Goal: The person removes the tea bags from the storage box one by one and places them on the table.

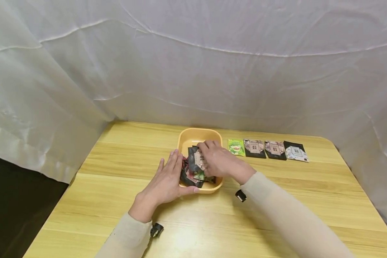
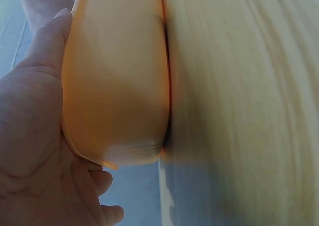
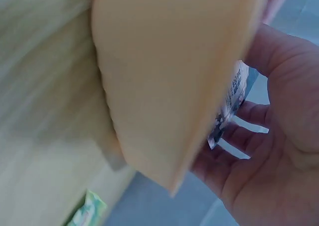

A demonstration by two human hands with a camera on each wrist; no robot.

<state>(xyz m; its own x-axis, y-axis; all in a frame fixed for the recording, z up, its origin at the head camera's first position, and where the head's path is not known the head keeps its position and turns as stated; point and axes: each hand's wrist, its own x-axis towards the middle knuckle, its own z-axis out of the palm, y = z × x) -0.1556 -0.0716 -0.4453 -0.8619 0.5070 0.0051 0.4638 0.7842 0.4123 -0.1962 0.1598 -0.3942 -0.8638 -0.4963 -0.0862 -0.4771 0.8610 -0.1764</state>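
Note:
An orange plastic bin stands on the table, with several tea bag sachets in its near half. My right hand reaches over the bin's right rim and pinches a black sachet with a pale floral label. In the right wrist view this sachet shows between thumb and fingers, at the rim. Under it lie a black-and-red sachet and a green one, partly covered. My left hand rests along the bin's left side with extended fingers, its thumb over the near rim.
Right of the bin, a row lies flat on the wooden table: a green sachet, two black floral sachets and a black-and-white one. A pale curtain hangs behind the table and at both sides.

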